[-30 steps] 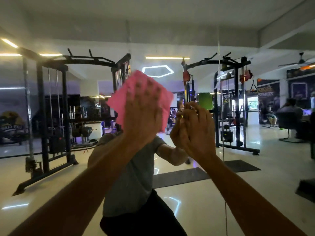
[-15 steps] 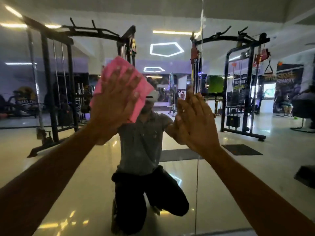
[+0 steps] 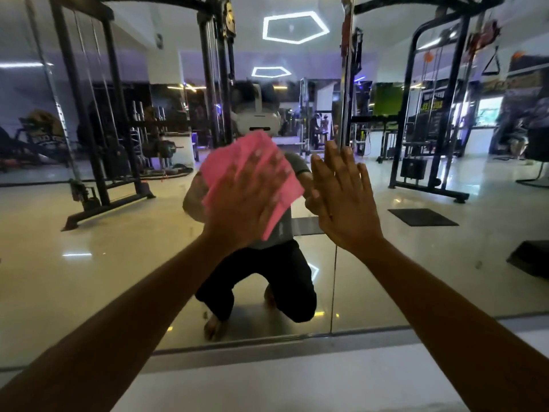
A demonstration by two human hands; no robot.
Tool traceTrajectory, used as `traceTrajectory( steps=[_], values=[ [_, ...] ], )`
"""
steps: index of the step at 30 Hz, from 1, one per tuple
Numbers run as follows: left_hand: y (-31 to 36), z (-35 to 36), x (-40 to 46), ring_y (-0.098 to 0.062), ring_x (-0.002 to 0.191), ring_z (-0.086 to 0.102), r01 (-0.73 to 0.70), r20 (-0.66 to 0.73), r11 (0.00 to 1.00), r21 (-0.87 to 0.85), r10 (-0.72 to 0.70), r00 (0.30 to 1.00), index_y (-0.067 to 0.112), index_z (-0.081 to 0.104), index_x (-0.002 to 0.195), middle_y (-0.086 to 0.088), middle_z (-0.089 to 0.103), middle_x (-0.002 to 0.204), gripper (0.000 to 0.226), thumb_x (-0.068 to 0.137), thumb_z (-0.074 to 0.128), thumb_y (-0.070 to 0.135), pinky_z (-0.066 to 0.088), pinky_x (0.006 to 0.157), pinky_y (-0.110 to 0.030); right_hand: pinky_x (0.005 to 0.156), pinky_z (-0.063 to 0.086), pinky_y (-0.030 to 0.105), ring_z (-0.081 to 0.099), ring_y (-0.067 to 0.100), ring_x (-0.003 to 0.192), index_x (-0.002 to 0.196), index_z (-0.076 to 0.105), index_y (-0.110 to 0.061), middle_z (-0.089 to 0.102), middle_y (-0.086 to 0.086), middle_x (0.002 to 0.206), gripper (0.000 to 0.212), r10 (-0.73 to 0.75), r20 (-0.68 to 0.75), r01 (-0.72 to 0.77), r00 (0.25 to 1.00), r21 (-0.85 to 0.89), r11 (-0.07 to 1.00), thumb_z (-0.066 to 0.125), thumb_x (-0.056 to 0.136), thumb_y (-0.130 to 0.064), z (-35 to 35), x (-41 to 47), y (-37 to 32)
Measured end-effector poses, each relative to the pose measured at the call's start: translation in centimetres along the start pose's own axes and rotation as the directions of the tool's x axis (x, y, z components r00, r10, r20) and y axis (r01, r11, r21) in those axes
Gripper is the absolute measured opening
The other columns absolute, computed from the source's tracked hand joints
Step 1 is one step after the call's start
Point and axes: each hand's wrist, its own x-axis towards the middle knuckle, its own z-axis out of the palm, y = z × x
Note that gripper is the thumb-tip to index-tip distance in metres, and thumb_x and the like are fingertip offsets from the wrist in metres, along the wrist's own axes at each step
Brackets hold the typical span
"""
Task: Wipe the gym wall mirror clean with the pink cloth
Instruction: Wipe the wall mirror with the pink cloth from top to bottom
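The wall mirror [image 3: 104, 263] fills the view in front of me and reflects the gym and a kneeling person. My left hand [image 3: 243, 203] lies flat with spread fingers on the pink cloth [image 3: 285, 185] and presses it against the glass near the centre. My right hand [image 3: 341, 200] is flat on the mirror just to the right of the cloth, fingers straight and pointing up, beside the vertical seam between two mirror panels [image 3: 334, 281]. Most of the cloth is hidden under my left hand.
The mirror's bottom edge [image 3: 237, 344] meets a pale ledge or floor strip [image 3: 297, 382] below my arms. In the reflection stand black cable machines [image 3: 98, 144] at left and right, a dark floor mat [image 3: 421, 217] and glossy floor.
The view has tilted downward and the mirror's bottom edge has come into sight. My left hand has slid the cloth down and to the right, closer to my right hand, which stays flat on the glass.
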Motion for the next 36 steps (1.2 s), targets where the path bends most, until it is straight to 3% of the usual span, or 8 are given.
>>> traceTrajectory(
  steps=[7, 11, 15, 20, 25, 30, 33, 36],
  values=[
    [-0.5, 0.5, 0.2, -0.037, 0.168, 0.003, 0.241, -0.057, 0.963, -0.124, -0.249, 0.967, 0.022, 0.012, 0.175, -0.009, 0.007, 0.182, 0.061, 0.119, 0.028, 0.043, 0.009, 0.132, -0.067, 0.133, 0.014, 0.064, -0.002, 0.035, 0.171, 0.176, 0.016, -0.021, 0.001, 0.01, 0.185, 0.066, -0.058, 0.019, 0.059, 0.998, -0.066, 0.996, 0.041, 0.118, -0.039, 0.1, -0.5, 1.2],
    [4.7, 4.8, -7.0, -0.036, 0.168, 0.009, -0.171, -0.007, 0.978, -0.119, 0.172, 0.985, 0.021, 0.016, 0.174, -0.011, 0.013, 0.181, 0.059, 0.119, 0.032, 0.038, 0.009, 0.135, -0.061, 0.135, 0.012, 0.062, -0.001, 0.036, 0.171, 0.176, 0.018, -0.017, 0.004, 0.013, 0.184, 0.067, -0.057, 0.006, 0.057, 0.998, -0.013, 0.998, 0.046, 0.117, -0.033, 0.9, -1.5, 1.9],
    [4.5, 3.9, -1.9, -0.037, 0.168, 0.002, 0.232, -0.086, 0.956, -0.181, -0.25, 0.964, 0.022, 0.02, 0.173, -0.008, 0.006, 0.181, 0.063, 0.117, 0.036, 0.045, -0.001, 0.134, -0.06, 0.135, 0.016, 0.062, 0.006, 0.037, 0.17, 0.173, 0.029, -0.011, 0.013, 0.015, 0.183, 0.063, -0.038, -0.036, 0.04, 0.999, 0.046, 0.998, 0.052, 0.115, -0.022, 2.1, -3.3, 3.0],
    [8.0, 7.7, -8.6, -0.031, 0.168, 0.007, -0.141, 0.034, 0.981, -0.136, 0.147, 0.989, 0.022, 0.026, 0.172, -0.006, 0.005, 0.182, 0.065, 0.114, 0.054, 0.031, -0.001, 0.136, -0.054, 0.137, 0.011, 0.059, 0.006, 0.038, 0.17, 0.172, 0.031, -0.01, 0.015, 0.016, 0.182, 0.067, -0.028, -0.042, 0.032, 0.999, 0.101, 0.994, 0.059, 0.111, -0.012, 2.0, -3.4, 3.2],
    [7.4, 6.5, -2.7, -0.035, 0.168, -0.003, 0.124, -0.039, 0.981, -0.15, -0.131, 0.991, 0.024, 0.016, 0.174, -0.006, -0.001, 0.181, 0.063, 0.117, 0.031, 0.047, -0.005, 0.134, -0.058, 0.135, 0.016, 0.063, 0.008, 0.038, 0.17, 0.171, 0.033, -0.009, 0.019, 0.015, 0.182, 0.068, -0.035, -0.044, 0.041, 0.998, 0.128, 0.991, 0.06, 0.109, -0.007, 2.2, -3.6, 3.5],
    [7.8, 5.6, -6.7, -0.035, 0.16, 0.033, 0.067, 0.176, 0.94, -0.335, -0.008, 0.984, 0.04, 0.007, 0.173, -0.002, 0.024, 0.176, 0.059, 0.116, 0.018, 0.048, 0.034, 0.119, -0.075, 0.135, 0.017, 0.06, 0.008, 0.035, 0.17, 0.172, 0.03, -0.012, 0.018, 0.013, 0.182, 0.069, -0.052, -0.036, 0.055, 0.998, 0.088, 0.995, 0.06, 0.11, -0.009, 1.9, -3.5, 3.7],
    [5.3, 4.7, -2.2, -0.043, 0.162, 0.023, 0.367, -0.061, 0.901, -0.231, -0.39, 0.919, 0.022, 0.023, 0.172, -0.014, 0.02, 0.178, 0.061, 0.117, 0.031, 0.047, 0.015, 0.13, -0.068, 0.135, 0.017, 0.063, 0.01, 0.038, 0.17, 0.172, 0.031, -0.01, 0.018, 0.015, 0.182, 0.068, -0.049, -0.047, 0.053, 0.998, 0.099, 0.994, 0.057, 0.109, -0.008, 2.1, -3.8, 3.4],
    [6.7, 6.9, -5.1, -0.039, 0.167, 0.011, 0.064, -0.088, 0.987, -0.151, -0.077, 0.993, 0.024, 0.015, 0.173, -0.012, 0.014, 0.18, 0.061, 0.118, 0.033, 0.041, -0.005, 0.134, -0.06, 0.135, 0.013, 0.064, 0.011, 0.041, 0.169, 0.17, 0.032, -0.005, 0.019, 0.02, 0.181, 0.064, 0.08, -0.078, -0.068, 0.994, 0.148, 0.987, 0.051, 0.11, -0.013, 2.6, -4.0, 0.6]
  ],
)
